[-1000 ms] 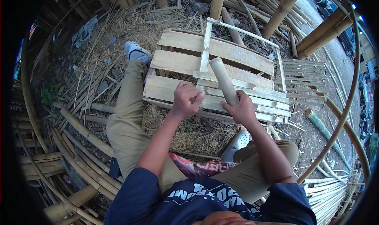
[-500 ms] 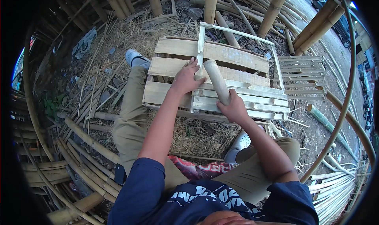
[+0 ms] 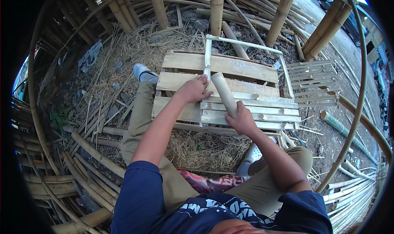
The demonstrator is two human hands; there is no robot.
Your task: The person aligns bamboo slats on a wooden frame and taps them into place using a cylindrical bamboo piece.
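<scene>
While the plank bench (image 3: 180, 62) bears it toward two o'clock, the split-bamboo frame (image 3: 269, 110) looks light, stiff, best held by its rails (image 3: 208, 59). The bamboo club (image 3: 225, 95), heavier-looking, fills the right hand (image 3: 241, 121) at its five-o'clock end; the left hand (image 3: 193, 90) rests, fingers extended, at the nine-o'clock rail.

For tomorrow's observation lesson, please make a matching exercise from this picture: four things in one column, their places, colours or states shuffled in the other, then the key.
Column 1
1. Thick bamboo piece
2. Left hand
3. T-shirt
4. Greenish bamboo pole

Column 2
A. Dark blue with white lettering
B. Lying on the ground, right side of the picture
C. Gripped by the right hand
D. Back upward, at the pale frame

Pairs: 1-C, 2-D, 3-A, 4-B
</scene>
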